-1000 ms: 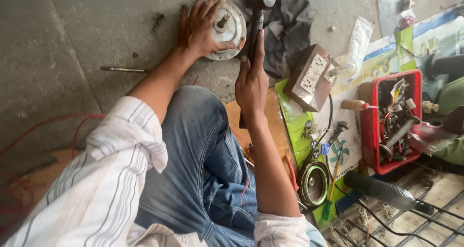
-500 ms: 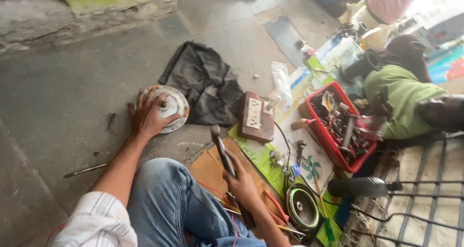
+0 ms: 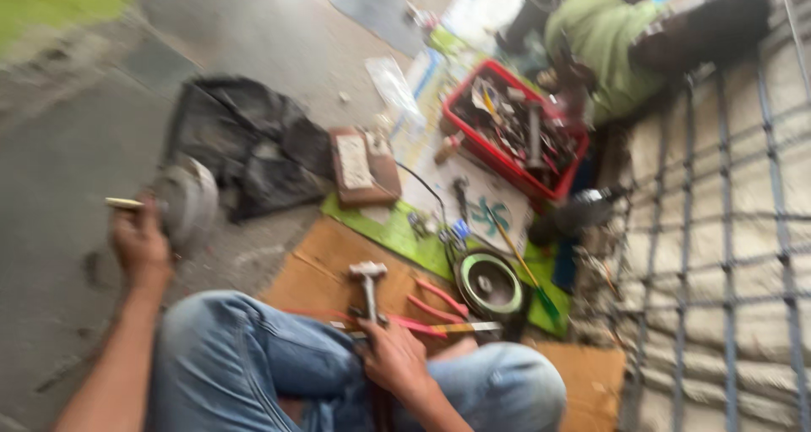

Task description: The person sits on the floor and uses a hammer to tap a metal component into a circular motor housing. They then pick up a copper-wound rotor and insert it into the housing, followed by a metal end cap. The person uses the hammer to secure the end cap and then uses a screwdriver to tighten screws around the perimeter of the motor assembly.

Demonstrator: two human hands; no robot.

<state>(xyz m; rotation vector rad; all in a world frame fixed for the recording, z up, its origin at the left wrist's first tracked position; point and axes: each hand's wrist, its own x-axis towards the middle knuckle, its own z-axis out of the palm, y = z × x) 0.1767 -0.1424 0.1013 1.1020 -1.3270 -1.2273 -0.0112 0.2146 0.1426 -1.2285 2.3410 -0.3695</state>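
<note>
Frame blurred. My left hand (image 3: 139, 242) was out over the concrete floor (image 3: 59, 162), fingers curled shut on a thin pale rod (image 3: 125, 203), the round metal disc (image 3: 187, 202) just beside it to the right. My right hand (image 3: 390, 358) was closed on the hammer (image 3: 368, 290) handle, long axis pointing away from me, head lying on the cardboard (image 3: 325, 259).

A makeshift repair workshop set up on a bare concrete floor (image 3: 76, 153). A red crate (image 3: 460, 111) full of metal tools and parts sits beside a metal grille (image 3: 718, 229); left of the crate lie cardboard (image 3: 325, 259), a meter box (image 3: 363, 168) and red-handled pliers (image 3: 427, 309).
</note>
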